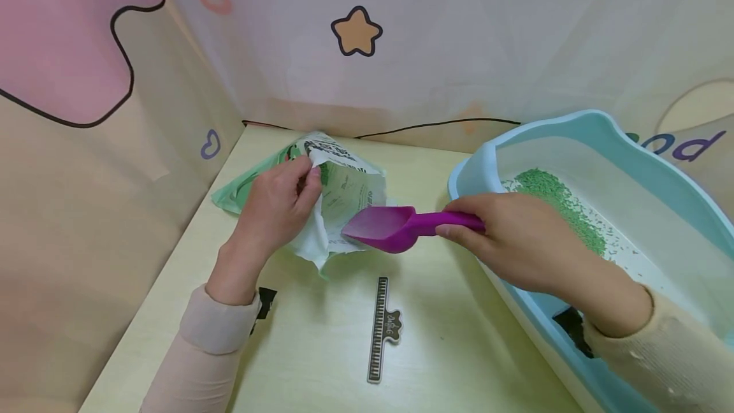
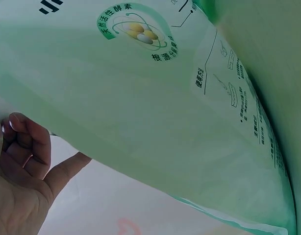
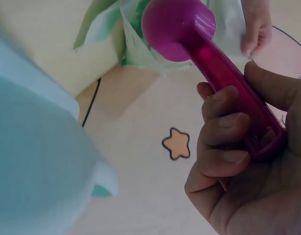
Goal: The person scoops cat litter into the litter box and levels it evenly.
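Note:
A green and white printed bag [image 1: 350, 193] lies on the table with its mouth toward the right. The left hand [image 1: 279, 202] pinches the upper edge of that mouth; in the left wrist view the bag [image 2: 140, 93] spreads past the fingers of the left hand [image 2: 23, 171]. The right hand [image 1: 516, 238] grips the handle of a purple scoop [image 1: 384, 225], whose tip is at the bag's opening. No green pellets show in the scoop's bowl. In the right wrist view, the fingers of the right hand [image 3: 253, 161] curl round the scoop's handle [image 3: 229, 85].
At the right stands a light blue tray [image 1: 482, 171] with high walls, green pellets [image 1: 559, 206] spread on its white floor. A dark ruler-like clip [image 1: 378, 330] lies on the table [image 1: 321, 343] in front of the bag. Printed cloth [image 1: 436, 37] hangs behind and at the left.

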The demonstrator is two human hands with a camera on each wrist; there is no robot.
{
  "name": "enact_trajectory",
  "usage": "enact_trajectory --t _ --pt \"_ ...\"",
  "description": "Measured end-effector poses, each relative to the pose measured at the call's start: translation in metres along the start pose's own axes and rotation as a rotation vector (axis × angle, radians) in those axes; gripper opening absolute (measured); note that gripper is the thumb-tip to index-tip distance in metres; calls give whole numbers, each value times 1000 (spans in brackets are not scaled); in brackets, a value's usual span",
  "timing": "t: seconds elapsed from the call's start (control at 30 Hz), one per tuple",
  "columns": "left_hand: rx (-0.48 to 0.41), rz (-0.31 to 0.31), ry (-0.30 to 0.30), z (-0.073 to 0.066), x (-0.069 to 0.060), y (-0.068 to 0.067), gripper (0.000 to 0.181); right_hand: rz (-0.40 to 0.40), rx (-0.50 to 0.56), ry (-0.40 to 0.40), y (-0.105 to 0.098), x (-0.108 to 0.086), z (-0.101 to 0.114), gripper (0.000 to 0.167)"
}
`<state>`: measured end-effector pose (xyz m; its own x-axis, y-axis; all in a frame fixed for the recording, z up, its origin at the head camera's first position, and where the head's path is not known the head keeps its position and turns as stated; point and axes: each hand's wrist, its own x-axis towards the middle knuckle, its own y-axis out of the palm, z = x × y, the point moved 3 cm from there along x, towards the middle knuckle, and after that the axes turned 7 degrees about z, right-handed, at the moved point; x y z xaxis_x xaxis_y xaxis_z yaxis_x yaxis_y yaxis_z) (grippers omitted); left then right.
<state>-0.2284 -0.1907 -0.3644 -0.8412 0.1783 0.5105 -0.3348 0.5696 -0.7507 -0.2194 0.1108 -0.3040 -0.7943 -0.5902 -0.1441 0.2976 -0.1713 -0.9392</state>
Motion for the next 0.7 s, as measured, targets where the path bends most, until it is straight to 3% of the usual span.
enact_trajectory --t 0.5,0.7 --pt "20 -5 20 -3 -1 2 30 41 20 -61 25 49 16 21" --pt "38 6 26 -3 0 3 30 129 -2 -31 34 65 25 24"
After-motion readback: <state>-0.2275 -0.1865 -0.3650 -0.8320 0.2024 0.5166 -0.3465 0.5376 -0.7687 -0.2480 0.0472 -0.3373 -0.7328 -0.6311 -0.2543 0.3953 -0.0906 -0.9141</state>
